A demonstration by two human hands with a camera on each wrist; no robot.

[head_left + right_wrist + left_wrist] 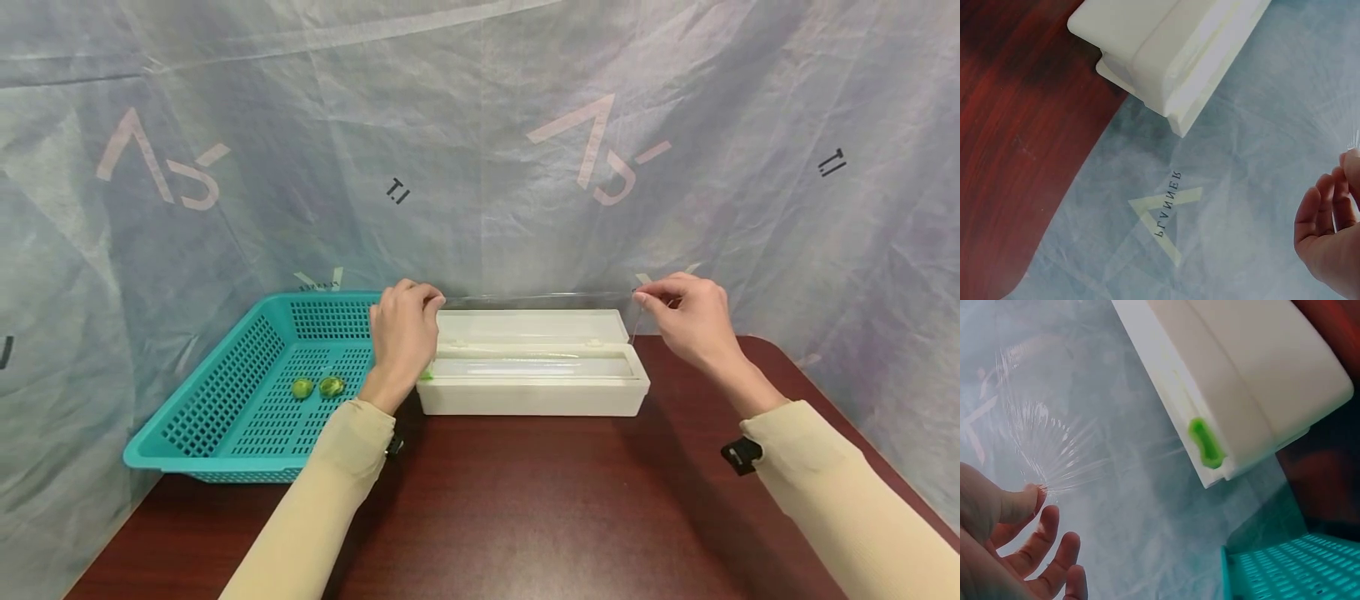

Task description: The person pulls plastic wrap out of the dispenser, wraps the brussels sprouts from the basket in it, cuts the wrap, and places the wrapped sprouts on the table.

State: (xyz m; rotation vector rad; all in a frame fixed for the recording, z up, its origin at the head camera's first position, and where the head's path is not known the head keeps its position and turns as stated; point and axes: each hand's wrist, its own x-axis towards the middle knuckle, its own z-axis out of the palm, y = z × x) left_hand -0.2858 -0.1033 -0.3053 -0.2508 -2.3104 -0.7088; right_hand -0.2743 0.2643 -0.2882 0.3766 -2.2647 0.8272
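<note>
Clear cling film (1047, 434) is stretched between my two hands, above the back of a white cling film dispenser box (534, 398). In the left wrist view my left hand (403, 333) pinches one corner between thumb and forefinger, and pleats fan out from there. My right hand (693, 318) pinches the other corner, beyond the box's right end. The dispenser's lid (528, 325) stands raised, and the trough behind its front wall shows. A bright green part (1205, 444) sits at the box's left end, mostly behind my left hand in the head view.
To the left, a teal plastic basket (146, 457) holds two small round green items (302, 388). My left hand overlaps its right edge in the head view. The dark red-brown table (540, 508) ends at the back against a grey printed sheet (480, 150).
</note>
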